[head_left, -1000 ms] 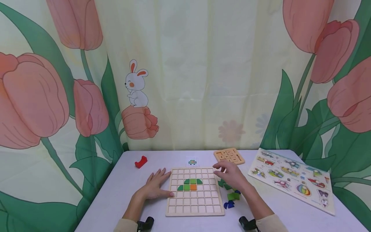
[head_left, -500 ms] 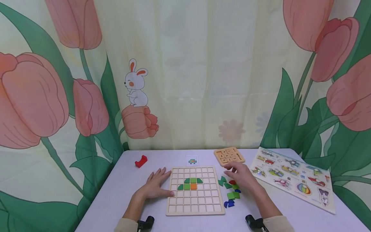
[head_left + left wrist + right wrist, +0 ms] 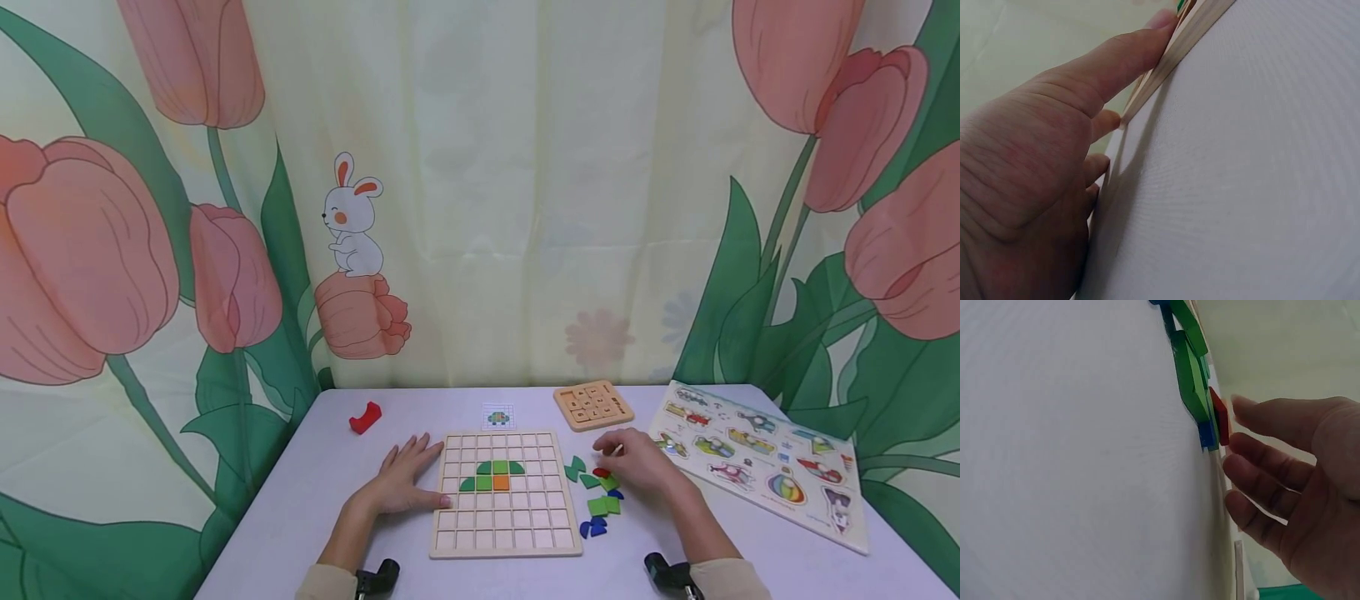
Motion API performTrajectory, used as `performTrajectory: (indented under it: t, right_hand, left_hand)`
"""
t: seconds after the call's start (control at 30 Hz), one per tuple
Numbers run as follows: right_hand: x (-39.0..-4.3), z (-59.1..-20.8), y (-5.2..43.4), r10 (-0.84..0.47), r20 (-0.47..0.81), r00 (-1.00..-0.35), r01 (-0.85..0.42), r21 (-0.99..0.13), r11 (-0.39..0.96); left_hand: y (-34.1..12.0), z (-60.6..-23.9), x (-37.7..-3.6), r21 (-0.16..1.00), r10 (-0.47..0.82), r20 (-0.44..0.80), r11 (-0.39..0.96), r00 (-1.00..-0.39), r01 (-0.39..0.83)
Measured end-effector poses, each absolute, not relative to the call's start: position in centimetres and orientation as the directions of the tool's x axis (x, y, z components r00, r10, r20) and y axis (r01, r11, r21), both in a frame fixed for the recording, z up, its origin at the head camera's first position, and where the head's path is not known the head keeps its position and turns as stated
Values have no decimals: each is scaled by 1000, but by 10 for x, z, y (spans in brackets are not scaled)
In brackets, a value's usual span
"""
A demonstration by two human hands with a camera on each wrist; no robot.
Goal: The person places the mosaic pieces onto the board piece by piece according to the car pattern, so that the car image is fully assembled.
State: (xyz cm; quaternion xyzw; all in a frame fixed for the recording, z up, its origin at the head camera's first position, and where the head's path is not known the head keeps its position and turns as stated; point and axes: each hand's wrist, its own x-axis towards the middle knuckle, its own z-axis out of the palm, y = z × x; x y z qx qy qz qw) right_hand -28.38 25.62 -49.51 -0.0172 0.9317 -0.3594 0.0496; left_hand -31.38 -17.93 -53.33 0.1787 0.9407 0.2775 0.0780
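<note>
My left hand [image 3: 405, 482] lies with fingers spread at the left side of a wooden grid board [image 3: 504, 533], its thumb on the frame; the left wrist view shows the thumb [image 3: 1129, 56] along the board's edge. Set in the grid are green squares [image 3: 483, 482], dark green rounded pieces [image 3: 516, 467] and an orange square [image 3: 500, 482]. My right hand [image 3: 637, 458], fingers loosely bent and thumb apart from them, hovers by a small red piece [image 3: 1219, 417] on the pile. No piece shows between its fingers.
Loose green pieces [image 3: 604, 505] and blue pieces [image 3: 592, 527] lie right of the board. Behind it are a small pattern card [image 3: 498, 416] and a wooden number puzzle [image 3: 593, 406]. A picture puzzle board [image 3: 757, 467] occupies the right; a red curved block [image 3: 365, 418] lies back left.
My right hand has moved right and slightly down, away from the board's upper right corner, uncovering the red piece and the number puzzle. The left hand stays in place.
</note>
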Motion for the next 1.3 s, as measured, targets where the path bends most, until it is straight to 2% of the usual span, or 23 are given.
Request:
performTrajectory:
  t: [1.3]
  right_hand:
    - [-278, -494, 253, -198, -143, -970, -56, -658, 751]
  left_hand:
    - [-180, -531, -311, 549, 374, -57, 786, -926, 284]
